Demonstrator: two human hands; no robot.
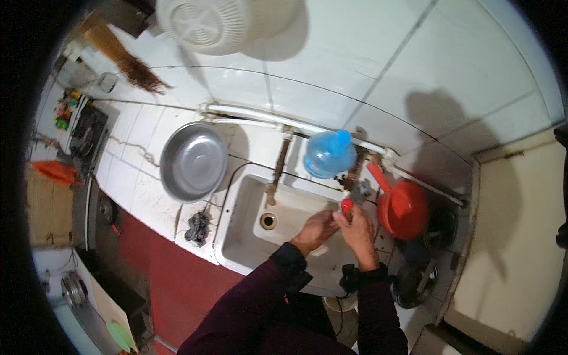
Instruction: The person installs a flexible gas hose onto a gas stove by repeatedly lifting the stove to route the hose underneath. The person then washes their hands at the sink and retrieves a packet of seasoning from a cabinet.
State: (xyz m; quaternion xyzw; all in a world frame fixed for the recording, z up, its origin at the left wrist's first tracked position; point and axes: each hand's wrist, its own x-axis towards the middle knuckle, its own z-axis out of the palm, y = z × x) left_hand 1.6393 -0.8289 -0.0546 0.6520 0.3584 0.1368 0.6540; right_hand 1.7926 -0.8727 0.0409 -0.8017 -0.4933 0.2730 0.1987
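Note:
Over the white sink [236, 225] my right hand [358, 232] is closed on a small red object [347, 205], too small to make out clearly, beside a grey fitting at the back right. My left hand [316, 231] is curled just left of it, touching or nearly touching my right fingers; what it holds, if anything, is hidden. A blue translucent plastic jug [327, 155] stands behind my hands. A rusty pipe [278, 165] reaches over the basin above the drain [267, 220].
A grey metal basin [194, 163] and dark scrubber [197, 229] lie on the tiled counter at left. A red dipper [402, 210] and dark pans [414, 283] are right. A white basket [204, 23] and straw brush [124, 59] hang above. A stove [89, 130] stands far left.

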